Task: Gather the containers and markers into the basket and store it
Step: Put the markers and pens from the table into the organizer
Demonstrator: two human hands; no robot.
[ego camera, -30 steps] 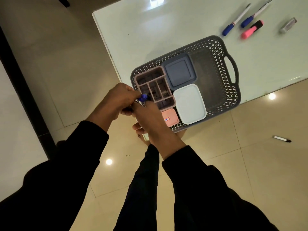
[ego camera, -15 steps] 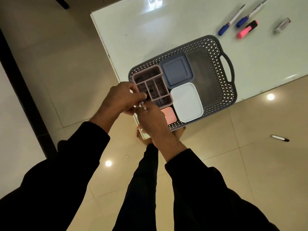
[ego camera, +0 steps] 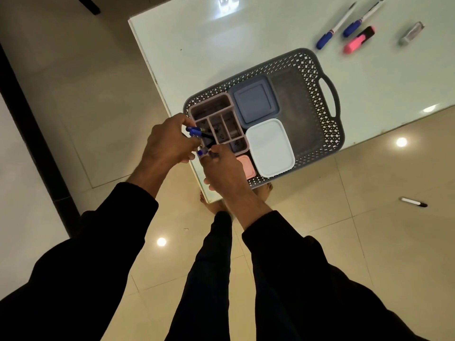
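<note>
Beige floor tiles [ego camera: 320, 230] surround a pale green glass table [ego camera: 209, 45], seen from above. At the table's near corner the left hand [ego camera: 167, 141] has its fingers curled around a bunch of blue-capped pens [ego camera: 195, 131], whose tips point toward the pink divided organizer [ego camera: 216, 119]. The right hand [ego camera: 221, 166] is just beside it and pinches one more blue-capped pen [ego camera: 203, 152] between thumb and fingers; how much of this pen is inside the hand I cannot tell. Both hands are touching or almost touching each other, over the near-left edge of the grey basket [ego camera: 327, 134].

The basket stands on the table near its front edge. Inside it, the organizer fills the left end, a grey-blue lidded container [ego camera: 254, 100] lies next to it, a white lidded container [ego camera: 269, 147] is in front of that one, and a small pink container [ego camera: 246, 166] is partly hidden by the right hand. The basket's right part is bare.

Behind the basket, on the table, lie two blue markers [ego camera: 332, 30], a pink highlighter [ego camera: 358, 40] and a small clear cap-like piece [ego camera: 412, 33]. One black-and-white marker [ego camera: 413, 202] lies on the floor to the right.
</note>
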